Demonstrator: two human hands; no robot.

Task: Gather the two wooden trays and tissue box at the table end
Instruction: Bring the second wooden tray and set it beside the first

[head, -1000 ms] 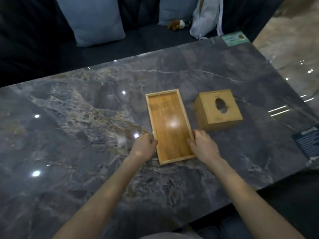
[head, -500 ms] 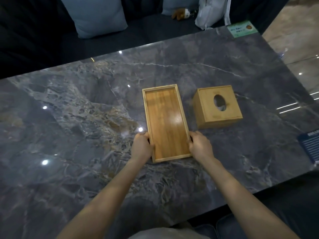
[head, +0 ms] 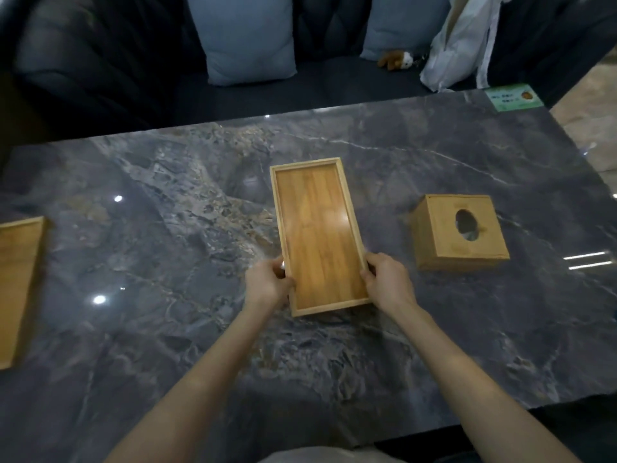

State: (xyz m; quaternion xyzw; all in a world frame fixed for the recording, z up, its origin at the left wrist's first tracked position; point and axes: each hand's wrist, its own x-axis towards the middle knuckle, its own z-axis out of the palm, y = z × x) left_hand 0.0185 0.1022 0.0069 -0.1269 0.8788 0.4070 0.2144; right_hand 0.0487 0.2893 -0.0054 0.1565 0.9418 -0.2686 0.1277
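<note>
Head view, wooden tray [head: 320, 235] clasped between left hand [head: 267, 284], right hand [head: 387, 282]

Two blue cushions [head: 250, 38], a small plush toy [head: 397, 59] and a white bag [head: 457, 45] sit on the dark sofa [head: 100, 61].

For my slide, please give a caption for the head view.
Both hands, left hand and right hand, grip wooden tray beside tissue box.

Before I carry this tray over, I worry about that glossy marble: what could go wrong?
Both hands, left and right, grip only the near end of the wooden tray, so its far end may dip and scrape the table. Swung right, it could knock the tissue box.
</note>
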